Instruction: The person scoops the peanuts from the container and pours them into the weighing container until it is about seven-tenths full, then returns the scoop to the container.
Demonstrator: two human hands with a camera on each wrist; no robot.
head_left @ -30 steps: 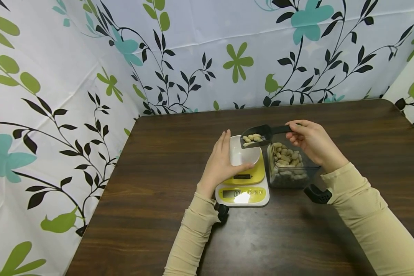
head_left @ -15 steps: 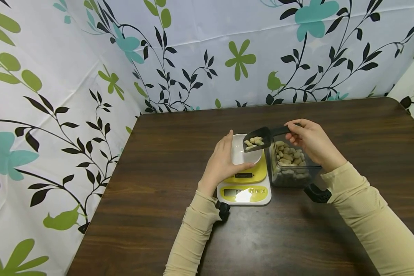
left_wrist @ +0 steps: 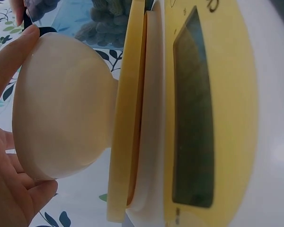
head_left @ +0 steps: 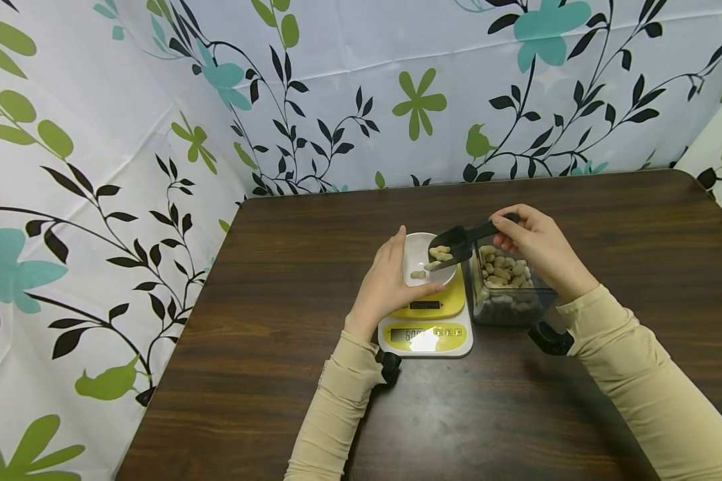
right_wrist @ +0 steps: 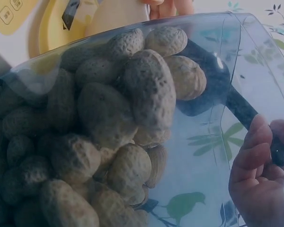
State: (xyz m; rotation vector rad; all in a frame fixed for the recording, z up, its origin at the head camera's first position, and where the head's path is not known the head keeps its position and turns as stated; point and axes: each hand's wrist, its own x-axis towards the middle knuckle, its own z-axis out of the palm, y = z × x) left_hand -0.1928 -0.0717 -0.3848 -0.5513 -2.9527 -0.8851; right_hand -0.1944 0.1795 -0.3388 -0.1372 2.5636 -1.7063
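Observation:
My left hand holds a small white bowl, thumb on one side of it and fingers on the other. The bowl stands on the yellow platform of a kitchen scale, whose display reading is too blurred to tell. Between thumb and fingers, my right hand grips the handle of a black scoop. Tilted down over the bowl's right side, the scoop carries a few unshelled peanuts. One peanut lies inside the bowl.
Right of the scale, close beside it, a clear plastic container holds many peanuts. All stand on a dark wooden table. A patterned curtain hangs behind and to the left.
The scoop has tipped further down over the bowl and its peanuts have slid toward its lip. A peanut has dropped into the bowl. My left hand stays on the bowl.

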